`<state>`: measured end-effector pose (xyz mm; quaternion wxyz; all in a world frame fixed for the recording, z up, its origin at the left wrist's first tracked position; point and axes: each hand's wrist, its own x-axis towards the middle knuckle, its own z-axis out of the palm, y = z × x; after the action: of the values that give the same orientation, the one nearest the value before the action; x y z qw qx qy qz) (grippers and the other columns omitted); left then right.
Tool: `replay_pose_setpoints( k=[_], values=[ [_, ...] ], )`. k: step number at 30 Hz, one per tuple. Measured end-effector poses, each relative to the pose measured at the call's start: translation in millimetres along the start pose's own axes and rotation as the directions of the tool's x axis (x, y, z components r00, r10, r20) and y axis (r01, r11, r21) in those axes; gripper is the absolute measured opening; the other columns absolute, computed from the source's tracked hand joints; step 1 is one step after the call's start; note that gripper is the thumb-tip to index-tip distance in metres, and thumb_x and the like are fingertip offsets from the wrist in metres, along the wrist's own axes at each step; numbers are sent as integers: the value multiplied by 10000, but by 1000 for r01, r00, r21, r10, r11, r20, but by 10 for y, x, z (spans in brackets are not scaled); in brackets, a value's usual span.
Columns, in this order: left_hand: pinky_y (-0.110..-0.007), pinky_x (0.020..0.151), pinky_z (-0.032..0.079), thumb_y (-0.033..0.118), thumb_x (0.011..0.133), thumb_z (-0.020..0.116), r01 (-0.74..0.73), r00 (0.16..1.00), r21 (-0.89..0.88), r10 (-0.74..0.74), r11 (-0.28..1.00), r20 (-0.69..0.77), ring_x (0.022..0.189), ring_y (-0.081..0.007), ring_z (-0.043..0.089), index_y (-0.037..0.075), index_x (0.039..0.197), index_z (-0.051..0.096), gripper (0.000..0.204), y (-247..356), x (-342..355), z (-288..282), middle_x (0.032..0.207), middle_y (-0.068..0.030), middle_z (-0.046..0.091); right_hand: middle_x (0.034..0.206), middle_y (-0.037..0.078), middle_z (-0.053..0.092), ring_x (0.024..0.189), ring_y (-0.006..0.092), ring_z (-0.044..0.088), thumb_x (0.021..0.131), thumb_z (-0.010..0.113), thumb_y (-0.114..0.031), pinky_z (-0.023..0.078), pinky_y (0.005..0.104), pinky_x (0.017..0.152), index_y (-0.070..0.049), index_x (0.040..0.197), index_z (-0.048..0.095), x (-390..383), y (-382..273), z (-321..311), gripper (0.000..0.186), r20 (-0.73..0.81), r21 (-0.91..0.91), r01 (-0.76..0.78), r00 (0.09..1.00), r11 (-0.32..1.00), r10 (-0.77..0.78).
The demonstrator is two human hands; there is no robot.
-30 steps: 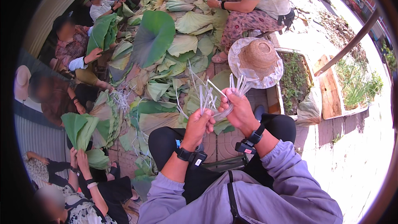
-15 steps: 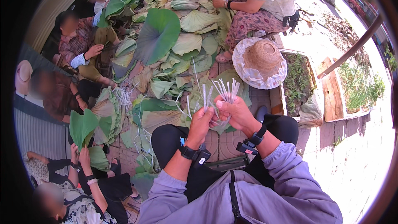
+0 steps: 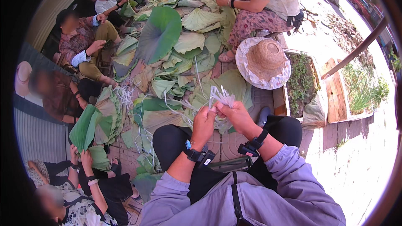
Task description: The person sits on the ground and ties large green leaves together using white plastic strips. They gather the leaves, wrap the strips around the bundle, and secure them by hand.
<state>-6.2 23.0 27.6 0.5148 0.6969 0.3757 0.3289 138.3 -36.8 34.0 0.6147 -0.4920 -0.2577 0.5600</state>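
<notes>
My left hand (image 3: 204, 123) and my right hand (image 3: 234, 117) are closed together on a bunch of white plastic strips (image 3: 224, 97), whose ends fan upward above my fingers. Loose strips (image 3: 167, 102) trail across the leaves to the left of my hands. Large lotus leaves (image 3: 192, 23), green and faded yellowish, lie spread and overlapped on the paving in front of me, under and beyond my hands. A straw hat with a white frilled brim (image 3: 262, 62) lies just beyond my right hand.
Several people sit along the corrugated wall (image 3: 39, 134) at left, some holding leaves (image 3: 86, 129); another person (image 3: 268, 4) sits upper right. Planter boxes with plants (image 3: 301, 83) and a leaning pole (image 3: 356, 48) stand at right. A tangle of white strips (image 3: 124, 96) lies left.
My hands have drawn closer together with the strips bunched between them. At upper left, a raised green leaf has dropped down, and the co-worker's leaf at lower left has shifted.
</notes>
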Motion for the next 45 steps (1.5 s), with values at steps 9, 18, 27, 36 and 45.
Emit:
replay_pose_setpoints(
  k=[9, 18, 27, 36, 45],
  values=[
    [-354, 779, 511, 150, 1007, 530, -52, 995, 128, 39, 990, 96, 865, -237, 669, -41, 1100, 626, 233, -134, -19, 85, 938, -143, 692, 1074, 14, 677, 988, 105, 600, 1026, 587, -174, 468, 277, 895, 14, 1207, 679, -64, 101, 101, 277, 36, 50, -22, 999, 999, 20],
    [-329, 778, 514, 154, 970, 612, 82, 966, 174, -121, 981, 228, 858, -165, 658, -42, 1085, 650, 231, 40, -17, 35, 936, -107, 697, 1040, 22, 675, 956, 116, 597, 1023, 570, -142, 470, 279, 874, 14, 1159, 691, -83, 94, 96, 239, -24, 33, 40, 999, 999, -39],
    [-262, 855, 483, 166, 975, 645, 151, 988, -298, -130, 943, 88, 916, -96, 612, -25, 1108, 658, 234, 16, 48, -200, 983, -28, 670, 903, 24, 661, 888, 115, 574, 1017, 548, -159, 435, 294, 830, -30, 991, 667, -52, -178, -53, 177, 46, -89, 102, 994, 991, -98],
    [-270, 742, 532, 266, 1031, 582, 327, 913, -569, -95, 754, 397, 774, -119, 653, -16, 1136, 640, 306, 121, 90, -192, 899, -60, 671, 789, 40, 625, 676, 153, 606, 1011, 575, -162, 517, 310, 648, -19, 1017, 640, -167, -176, -23, 157, 283, 84, -167, 949, 982, 137],
    [-267, 720, 552, 259, 1014, 610, 317, 917, -604, -73, 732, 393, 745, -114, 653, -30, 1303, 591, 409, 37, 31, -143, 1034, -66, 694, 728, 13, 563, 544, 101, 516, 965, 622, -129, 432, 261, 468, -60, 947, 596, -168, -189, -21, 76, 391, 86, -370, 866, 925, 310]
  ],
)
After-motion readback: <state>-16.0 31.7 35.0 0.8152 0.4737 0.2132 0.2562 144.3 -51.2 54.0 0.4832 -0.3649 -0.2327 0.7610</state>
